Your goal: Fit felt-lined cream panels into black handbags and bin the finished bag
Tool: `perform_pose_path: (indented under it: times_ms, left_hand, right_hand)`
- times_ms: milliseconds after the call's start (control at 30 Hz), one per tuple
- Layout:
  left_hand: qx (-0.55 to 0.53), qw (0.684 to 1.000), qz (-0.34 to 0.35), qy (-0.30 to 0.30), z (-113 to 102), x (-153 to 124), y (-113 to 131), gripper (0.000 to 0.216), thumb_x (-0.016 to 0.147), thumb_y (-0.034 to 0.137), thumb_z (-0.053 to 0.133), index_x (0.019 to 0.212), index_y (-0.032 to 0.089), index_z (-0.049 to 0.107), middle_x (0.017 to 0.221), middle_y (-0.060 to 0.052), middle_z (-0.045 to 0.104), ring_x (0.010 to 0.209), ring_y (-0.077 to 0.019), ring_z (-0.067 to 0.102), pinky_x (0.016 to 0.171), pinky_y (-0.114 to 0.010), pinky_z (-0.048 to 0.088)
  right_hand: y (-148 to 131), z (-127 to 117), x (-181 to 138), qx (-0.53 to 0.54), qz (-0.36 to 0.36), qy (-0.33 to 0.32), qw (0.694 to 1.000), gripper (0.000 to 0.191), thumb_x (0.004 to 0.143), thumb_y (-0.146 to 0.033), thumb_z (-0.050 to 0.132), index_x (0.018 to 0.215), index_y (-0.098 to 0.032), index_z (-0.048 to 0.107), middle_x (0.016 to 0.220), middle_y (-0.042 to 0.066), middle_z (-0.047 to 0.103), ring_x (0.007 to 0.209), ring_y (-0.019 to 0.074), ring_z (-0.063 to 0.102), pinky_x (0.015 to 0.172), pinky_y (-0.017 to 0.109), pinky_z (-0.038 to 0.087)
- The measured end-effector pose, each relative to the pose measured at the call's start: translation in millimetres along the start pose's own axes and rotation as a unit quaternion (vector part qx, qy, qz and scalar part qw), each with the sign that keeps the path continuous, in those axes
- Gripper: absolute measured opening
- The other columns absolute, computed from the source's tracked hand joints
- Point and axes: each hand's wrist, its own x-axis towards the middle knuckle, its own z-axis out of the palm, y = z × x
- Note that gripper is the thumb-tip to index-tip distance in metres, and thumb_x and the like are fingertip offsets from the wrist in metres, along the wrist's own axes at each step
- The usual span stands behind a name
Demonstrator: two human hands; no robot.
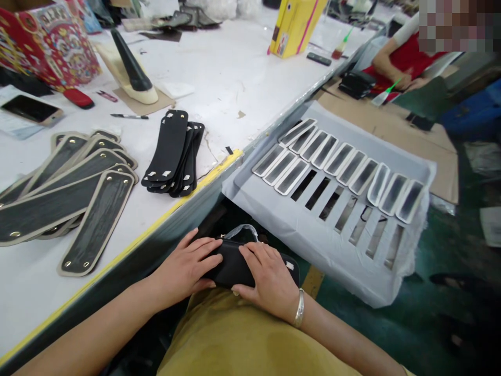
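The black piece [231, 267] lies under the fingers [208, 263] (thumbs [243, 291] at near edge).

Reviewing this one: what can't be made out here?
Head view: left end of the black case, covered by the left grip; part of its top, under the right grip.
Head view: the case's underside, turned away from the camera.
Head view: red box, cut off by the left edge.
Head view: yellow box print, too small and blurred.
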Motion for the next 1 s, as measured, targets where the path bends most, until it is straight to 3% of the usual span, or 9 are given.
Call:
perform_pose_path:
  times_ms: [167, 667, 1000]
  left_hand:
    - [0.008, 1.000, 0.022, 0.002, 5.2, 10.3, 7.8, 0.036, 0.071, 0.046, 0.069, 0.098, 0.024, 0.059, 0.129, -0.007, 0.056, 0.118, -0.0247, 0.049, 0.111, -0.049, 0.012]
    - [0.018, 0.999, 0.046, 0.005, 10.4, 29.5, 25.6, 0.030, 0.073, 0.043, 0.068, 0.093, 0.021, 0.059, 0.126, -0.008, 0.058, 0.116, -0.0235, 0.050, 0.111, -0.049, 0.015]
    - [0.011, 0.998, 0.068, 0.005, 22.8, 48.4, 45.4, 0.030, 0.071, 0.042, 0.069, 0.089, 0.020, 0.058, 0.126, -0.009, 0.058, 0.117, -0.0242, 0.049, 0.111, -0.050, 0.016]
  right_hand:
    - [4.5, -3.2, -5.9, -0.012, 0.015, -0.004, 1.000, 0.072, 0.067, -0.049, 0.071, 0.125, -0.012, 0.049, 0.123, 0.014, 0.051, 0.113, 0.0304, 0.043, 0.097, 0.046, 0.036]
    - [23.5, -15.7, -29.3, -0.018, 0.022, 0.001, 1.000, 0.065, 0.073, -0.050, 0.066, 0.124, -0.013, 0.052, 0.121, 0.015, 0.053, 0.111, 0.0307, 0.046, 0.096, 0.047, 0.037]
    - [34.4, -19.5, -44.2, -0.018, 0.037, 0.022, 0.999, 0.062, 0.073, -0.048, 0.065, 0.123, -0.014, 0.052, 0.120, 0.013, 0.054, 0.112, 0.0291, 0.045, 0.104, 0.048, 0.029]
